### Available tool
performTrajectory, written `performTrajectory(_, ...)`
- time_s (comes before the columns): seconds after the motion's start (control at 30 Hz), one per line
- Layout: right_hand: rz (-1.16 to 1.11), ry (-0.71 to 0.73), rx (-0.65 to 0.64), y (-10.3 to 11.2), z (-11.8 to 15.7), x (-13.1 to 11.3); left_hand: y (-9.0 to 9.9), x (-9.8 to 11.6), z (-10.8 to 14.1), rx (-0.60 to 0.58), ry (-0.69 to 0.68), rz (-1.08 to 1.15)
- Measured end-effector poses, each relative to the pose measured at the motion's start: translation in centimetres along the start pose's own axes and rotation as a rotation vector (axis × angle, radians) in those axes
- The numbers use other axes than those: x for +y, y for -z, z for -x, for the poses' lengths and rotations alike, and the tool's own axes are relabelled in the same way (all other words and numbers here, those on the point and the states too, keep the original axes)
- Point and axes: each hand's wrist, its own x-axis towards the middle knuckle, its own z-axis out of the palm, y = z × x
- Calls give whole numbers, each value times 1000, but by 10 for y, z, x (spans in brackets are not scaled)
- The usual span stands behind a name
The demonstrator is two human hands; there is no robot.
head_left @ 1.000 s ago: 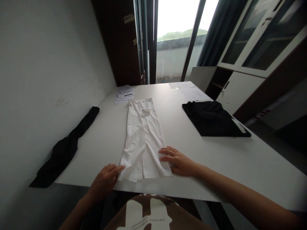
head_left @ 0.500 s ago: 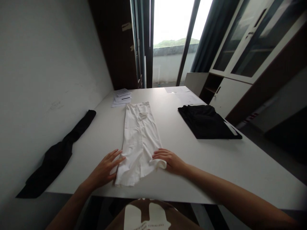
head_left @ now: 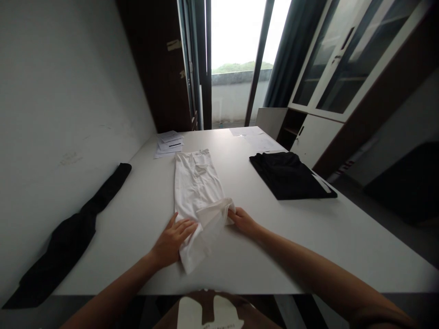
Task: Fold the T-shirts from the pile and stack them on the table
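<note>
I'm seeing a brown top [head_left: 207, 304] below the near edge of the bench [head_left: 274, 265], pale rounded shapes [head_left: 190, 313] and tiny lettering [head_left: 229, 326] decorating it.

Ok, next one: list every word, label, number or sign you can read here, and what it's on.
None can be read.
Shirt front: small lettering, too blurred.
Paper stack: any print too small.
Flat sheets at the table's far end: too faint.
Reddish marks at right: too blurred.
</note>
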Motion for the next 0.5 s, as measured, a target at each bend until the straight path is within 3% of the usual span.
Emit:
performTrajectory(0.13, 2, 116, -129, 2, 9, -9, -2, 2, -6, -20, -29, 98)
performTrajectory(0.3, 123, 440, -405, 0, 25, -30, 2, -2, -1, -84, -72, 310)
performTrajectory(0.37, 200, 519, -461, -2, 30, -38, 7, -1, 1, -47, -14, 395)
performTrajectory(0.5, 338, 508, -545, -7, 41, -55, 24, 12, 11, 25, 184, 584)
